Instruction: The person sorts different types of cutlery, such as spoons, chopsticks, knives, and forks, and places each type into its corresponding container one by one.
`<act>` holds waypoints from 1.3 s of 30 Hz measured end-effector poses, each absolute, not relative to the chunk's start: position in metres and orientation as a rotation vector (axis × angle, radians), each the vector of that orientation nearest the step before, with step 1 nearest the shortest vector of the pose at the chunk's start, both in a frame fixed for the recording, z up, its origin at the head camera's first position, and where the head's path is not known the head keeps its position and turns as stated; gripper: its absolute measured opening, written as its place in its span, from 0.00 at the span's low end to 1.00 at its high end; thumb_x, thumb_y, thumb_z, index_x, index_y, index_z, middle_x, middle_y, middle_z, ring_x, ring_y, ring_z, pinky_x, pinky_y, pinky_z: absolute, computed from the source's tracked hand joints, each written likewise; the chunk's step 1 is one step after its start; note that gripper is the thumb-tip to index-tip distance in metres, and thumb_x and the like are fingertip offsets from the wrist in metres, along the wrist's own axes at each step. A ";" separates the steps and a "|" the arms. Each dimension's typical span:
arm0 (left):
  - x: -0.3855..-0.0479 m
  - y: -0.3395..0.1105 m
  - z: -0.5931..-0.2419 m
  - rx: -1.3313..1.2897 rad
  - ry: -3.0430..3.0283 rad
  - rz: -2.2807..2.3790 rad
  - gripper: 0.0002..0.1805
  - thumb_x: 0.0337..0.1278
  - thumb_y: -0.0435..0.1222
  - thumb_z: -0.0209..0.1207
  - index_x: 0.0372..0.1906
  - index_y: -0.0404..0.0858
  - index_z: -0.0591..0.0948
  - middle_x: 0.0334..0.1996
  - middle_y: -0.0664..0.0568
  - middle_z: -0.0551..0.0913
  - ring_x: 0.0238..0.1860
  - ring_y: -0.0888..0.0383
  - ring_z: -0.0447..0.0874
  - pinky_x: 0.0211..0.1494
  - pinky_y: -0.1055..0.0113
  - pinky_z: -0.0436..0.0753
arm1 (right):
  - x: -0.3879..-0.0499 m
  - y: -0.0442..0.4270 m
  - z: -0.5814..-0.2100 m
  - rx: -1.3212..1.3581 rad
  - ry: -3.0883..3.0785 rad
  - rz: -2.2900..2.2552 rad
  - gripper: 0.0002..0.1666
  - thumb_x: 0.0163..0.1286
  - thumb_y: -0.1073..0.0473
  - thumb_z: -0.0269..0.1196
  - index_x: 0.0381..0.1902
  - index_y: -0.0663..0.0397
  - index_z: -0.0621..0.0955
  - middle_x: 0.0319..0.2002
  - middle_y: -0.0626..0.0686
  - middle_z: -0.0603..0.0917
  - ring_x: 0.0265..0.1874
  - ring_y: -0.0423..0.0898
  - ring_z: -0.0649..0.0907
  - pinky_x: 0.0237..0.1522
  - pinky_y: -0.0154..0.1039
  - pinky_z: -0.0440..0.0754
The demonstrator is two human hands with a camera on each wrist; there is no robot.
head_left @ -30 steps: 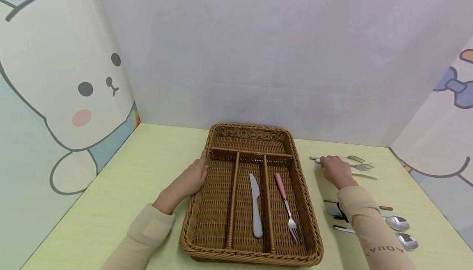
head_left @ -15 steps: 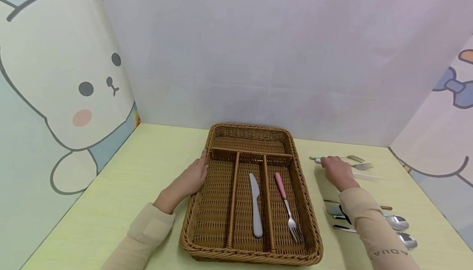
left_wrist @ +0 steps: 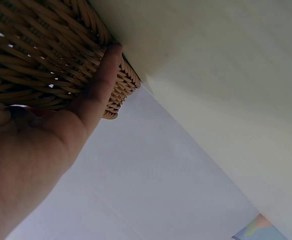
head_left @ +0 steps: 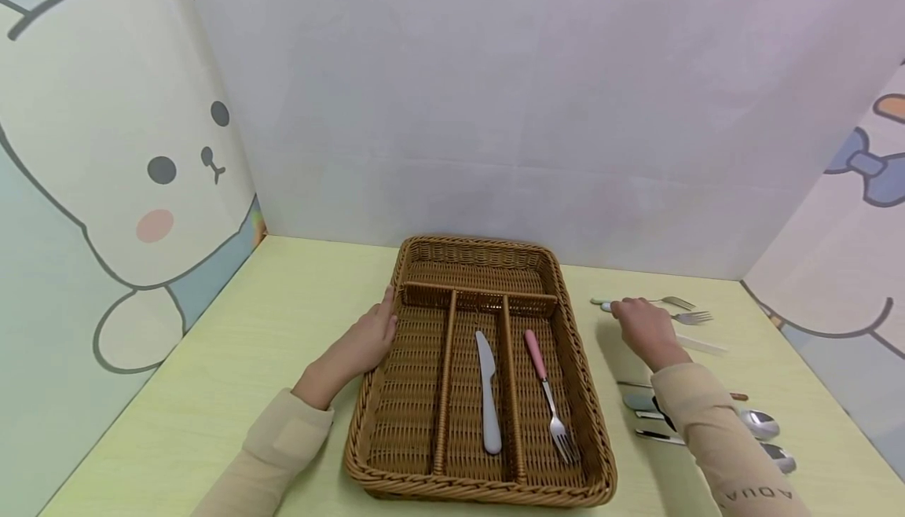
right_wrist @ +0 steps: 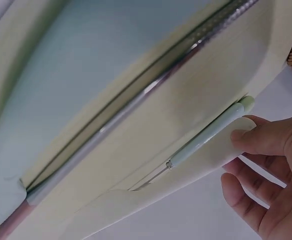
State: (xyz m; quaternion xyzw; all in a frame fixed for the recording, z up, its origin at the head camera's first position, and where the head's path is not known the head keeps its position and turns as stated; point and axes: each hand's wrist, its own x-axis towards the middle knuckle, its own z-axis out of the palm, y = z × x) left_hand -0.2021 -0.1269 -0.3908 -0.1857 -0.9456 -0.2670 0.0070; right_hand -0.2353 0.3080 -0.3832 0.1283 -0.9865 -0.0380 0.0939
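My left hand (head_left: 364, 340) rests against the left wall of a brown wicker cutlery tray (head_left: 444, 391). In the left wrist view one finger lies straight along the wicker. To the right of the tray, my right hand (head_left: 645, 330) pinches one end of a white knife (right_wrist: 186, 187) between thumb and fingers. Its far end (head_left: 700, 342) looks blurred in the head view. Just behind it lie a fork with a pale blue handle (right_wrist: 206, 135) and a fork with a green handle (head_left: 677, 302). Inside the tray are a white knife (head_left: 489, 399) and a pink-handled fork (head_left: 547, 391).
Nearer the body on the right lie two spoons, one of them (head_left: 760, 423) silver and shiny, a pale blue piece (head_left: 639, 401) and a thin piece with a brown end (head_left: 738, 397); my right sleeve (head_left: 707, 415) partly covers them. A pale wall (head_left: 495, 108) stands behind the table.
The white knife's far end has shifted slightly toward the body and blurred. My right hand has barely moved; my left hand stays on the tray.
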 end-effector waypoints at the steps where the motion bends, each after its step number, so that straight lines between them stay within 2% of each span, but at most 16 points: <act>1: -0.202 -0.127 -0.391 -0.581 -2.958 -0.833 0.30 0.69 0.33 0.37 0.67 0.20 0.43 0.52 0.26 0.70 0.51 0.38 0.75 0.48 0.50 0.78 | -0.235 0.307 -0.382 0.385 -2.920 -0.111 0.12 0.54 0.76 0.54 0.29 0.58 0.81 0.25 0.56 0.81 0.26 0.55 0.79 0.19 0.50 0.77; 10: -0.202 -0.127 -0.390 -0.576 -2.963 -0.833 0.30 0.69 0.33 0.37 0.68 0.21 0.43 0.52 0.27 0.71 0.48 0.41 0.77 0.46 0.52 0.79 | -0.231 0.295 -0.374 0.440 -2.863 -0.110 0.14 0.54 0.78 0.55 0.32 0.58 0.82 0.26 0.56 0.81 0.26 0.53 0.78 0.16 0.45 0.75; 21: -0.201 -0.127 -0.390 -0.577 -2.965 -0.842 0.30 0.69 0.33 0.37 0.68 0.21 0.43 0.53 0.26 0.70 0.50 0.38 0.75 0.48 0.50 0.78 | -0.220 0.276 -0.367 0.531 -2.734 -0.152 0.17 0.50 0.79 0.57 0.34 0.58 0.81 0.26 0.55 0.79 0.26 0.52 0.77 0.15 0.42 0.73; 31: -0.201 -0.127 -0.389 -0.579 -2.976 -0.834 0.30 0.69 0.33 0.36 0.68 0.21 0.42 0.46 0.31 0.74 0.38 0.50 0.76 0.41 0.56 0.79 | -0.207 0.257 -0.358 0.619 -2.567 -0.186 0.16 0.48 0.81 0.58 0.31 0.59 0.81 0.25 0.55 0.78 0.24 0.50 0.75 0.18 0.40 0.75; 35: -0.201 -0.127 -0.388 -0.587 -2.973 -0.843 0.30 0.69 0.33 0.36 0.68 0.21 0.42 0.50 0.28 0.72 0.45 0.43 0.77 0.46 0.52 0.79 | -0.201 0.246 -0.351 0.652 -2.512 -0.197 0.16 0.48 0.81 0.60 0.31 0.60 0.81 0.26 0.56 0.80 0.25 0.51 0.76 0.20 0.40 0.76; 39: -0.201 -0.128 -0.389 -0.590 -2.973 -0.850 0.30 0.70 0.33 0.36 0.68 0.21 0.41 0.55 0.25 0.68 0.54 0.37 0.72 0.53 0.48 0.76 | -0.195 0.233 -0.345 0.699 -2.448 -0.207 0.16 0.47 0.80 0.62 0.32 0.60 0.82 0.28 0.56 0.81 0.27 0.51 0.77 0.24 0.41 0.78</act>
